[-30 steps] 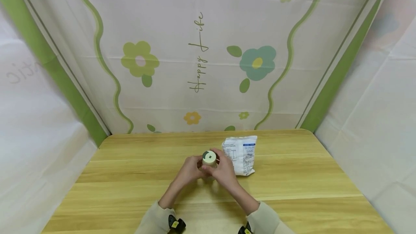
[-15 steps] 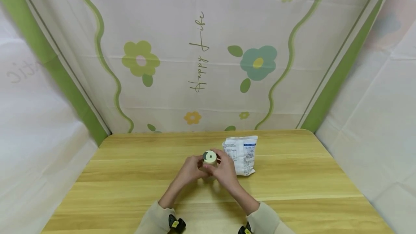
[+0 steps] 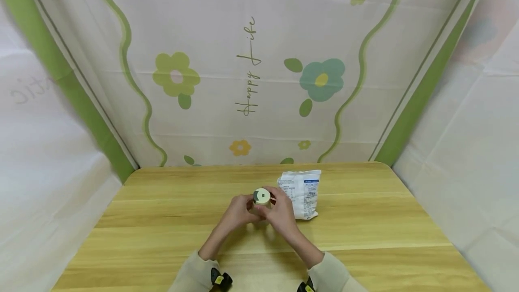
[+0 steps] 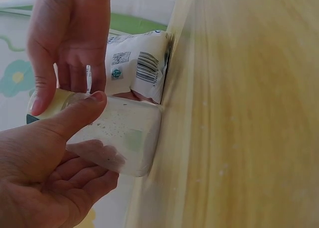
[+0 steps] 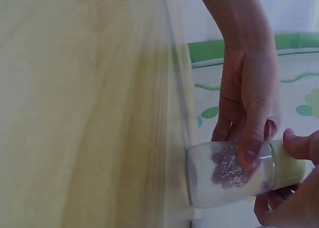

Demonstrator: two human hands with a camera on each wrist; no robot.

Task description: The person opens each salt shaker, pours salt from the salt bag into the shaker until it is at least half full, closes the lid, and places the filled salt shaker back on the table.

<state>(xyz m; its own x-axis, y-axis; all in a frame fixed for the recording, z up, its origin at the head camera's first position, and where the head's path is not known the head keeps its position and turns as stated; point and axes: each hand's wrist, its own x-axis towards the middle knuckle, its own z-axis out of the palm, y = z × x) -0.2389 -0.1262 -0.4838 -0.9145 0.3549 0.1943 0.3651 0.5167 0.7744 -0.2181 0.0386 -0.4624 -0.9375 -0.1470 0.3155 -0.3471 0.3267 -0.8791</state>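
A clear seasoning shaker bottle [image 4: 137,118] stands upright on the table, with white grains clinging to its inside wall. Its cream lid [image 3: 262,198] has a dark patch and a small square mark on top. My left hand [image 3: 236,214] holds the bottle's body, thumb on one side and fingers round the other. From the right, my right hand [image 3: 282,213] grips the lid between thumb and fingers; the right wrist view shows this lid [image 5: 289,168] partly covered by that hand.
A white printed packet [image 3: 306,195] stands just behind and right of my right hand. The wooden table [image 3: 170,229] ends at a flowered cloth [image 3: 215,116] at the back, and cloth walls rise on both sides.
Both hands stay at the bottle in nearly the same place. The dark patch on the lid appears turned slightly toward the left. The packet has not moved.
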